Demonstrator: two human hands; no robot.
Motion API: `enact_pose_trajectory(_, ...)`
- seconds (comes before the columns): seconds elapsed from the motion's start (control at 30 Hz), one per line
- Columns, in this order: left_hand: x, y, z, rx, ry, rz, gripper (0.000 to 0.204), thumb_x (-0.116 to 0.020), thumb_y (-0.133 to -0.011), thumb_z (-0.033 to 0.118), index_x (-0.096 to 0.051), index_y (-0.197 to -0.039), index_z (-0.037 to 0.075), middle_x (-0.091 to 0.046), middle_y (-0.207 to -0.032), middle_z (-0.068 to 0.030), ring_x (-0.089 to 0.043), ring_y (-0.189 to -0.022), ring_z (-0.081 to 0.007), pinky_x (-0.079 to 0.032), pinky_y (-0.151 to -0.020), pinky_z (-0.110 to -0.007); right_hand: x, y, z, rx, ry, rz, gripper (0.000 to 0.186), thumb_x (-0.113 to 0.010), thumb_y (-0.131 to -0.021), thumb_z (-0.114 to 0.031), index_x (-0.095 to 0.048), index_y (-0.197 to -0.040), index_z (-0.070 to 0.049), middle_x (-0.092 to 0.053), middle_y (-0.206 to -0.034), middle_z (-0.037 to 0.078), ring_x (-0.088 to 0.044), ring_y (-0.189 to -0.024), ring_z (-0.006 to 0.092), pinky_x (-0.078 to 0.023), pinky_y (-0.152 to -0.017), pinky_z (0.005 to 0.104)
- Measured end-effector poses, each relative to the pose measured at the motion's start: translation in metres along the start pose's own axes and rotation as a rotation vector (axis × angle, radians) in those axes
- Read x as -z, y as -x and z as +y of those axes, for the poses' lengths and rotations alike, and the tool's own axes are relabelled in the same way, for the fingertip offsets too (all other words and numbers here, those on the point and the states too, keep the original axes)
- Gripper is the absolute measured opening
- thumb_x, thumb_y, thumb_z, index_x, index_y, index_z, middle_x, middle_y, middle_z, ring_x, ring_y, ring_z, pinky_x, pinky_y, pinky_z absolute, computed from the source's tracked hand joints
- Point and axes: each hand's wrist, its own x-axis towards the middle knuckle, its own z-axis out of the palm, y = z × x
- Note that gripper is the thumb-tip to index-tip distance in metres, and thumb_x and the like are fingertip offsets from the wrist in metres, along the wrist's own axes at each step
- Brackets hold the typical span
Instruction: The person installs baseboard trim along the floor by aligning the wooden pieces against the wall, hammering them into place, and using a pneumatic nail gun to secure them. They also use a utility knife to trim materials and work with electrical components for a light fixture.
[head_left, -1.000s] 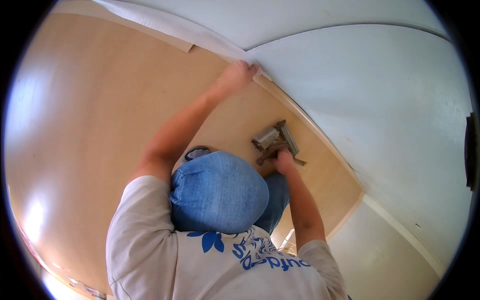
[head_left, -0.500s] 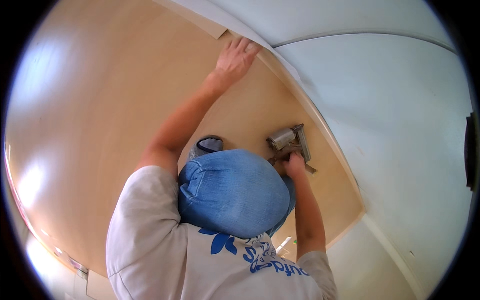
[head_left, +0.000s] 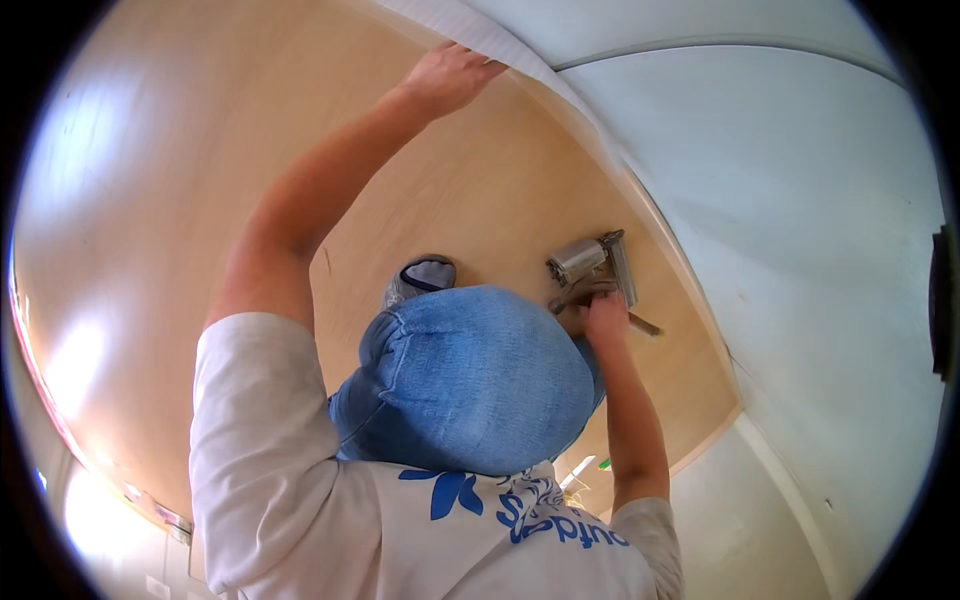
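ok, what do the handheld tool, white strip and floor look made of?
Tool: probably mostly metal, dull silver with a grey sheen.
White strip: matte, thin-looking; paper or plastic film, can't tell.
Floor: tan, semi-gloss, faint streaks and bright glare; wood or laminate look.

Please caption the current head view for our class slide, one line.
Left hand at the edge of a white strip, right hand gripping a metal tool above a wood-toned floor.

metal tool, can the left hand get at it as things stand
Probably yes: bare wooden surface lies between the left hand and the metal tool, and the denim-clad knee sits clear of that path. The right hand is gripping the tool, though, which may limit where to grab.
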Motion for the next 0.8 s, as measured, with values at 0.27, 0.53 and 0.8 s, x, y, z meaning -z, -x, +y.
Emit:
enact_pose_trajectory(0.27,-0.016,-0.008,0.016,0.087,0.077,0.014,0.04,-0.052,-0.095,0.016,-0.059,-0.134,0.022,-0.061,-0.132,-0.0019,-0.057,-0.122,-0.028,-0.046,-0.102,-0.044,0.126,0.023,-0.041,0.062,-0.751,0.326,0.021,-0.072,-0.085,-0.02,-0.072,-0.098,-0.003,-0.072,-0.096,0.011,-0.068,-0.093,0.0289,-0.053,-0.083,0.0383)
enact_pose_trajectory(0.53,-0.119,0.038,-0.011,0.1,-0.044,0.358,0.025,-0.065,-0.09,0.024,-0.067,-0.112,0.011,-0.067,-0.114,-0.0142,-0.061,-0.103,-0.0379,-0.052,-0.083,-0.052,0.217,-0.022,-0.145,0.238,-1.214,0.682,0.016,-0.073,-0.087,-0.014,-0.069,-0.099,-0.004,-0.066,-0.097,0.012,-0.066,-0.081,0.0256,-0.053,-0.072,0.0357)
enact_pose_trajectory(0.8,-0.051,-0.008,0.045,0.398,0.502,0.345,0.041,-0.064,-0.093,0.028,-0.063,-0.125,0.003,-0.059,-0.13,-0.0234,-0.051,-0.117,-0.0458,-0.041,-0.101,-0.051,0.185,-0.014,-0.152,0.369,-1.238,0.845,0.015,-0.071,-0.083,-0.001,-0.066,-0.097,-0.004,-0.061,-0.094,0.01,-0.064,-0.084,0.0226,-0.051,-0.071,0.0337)
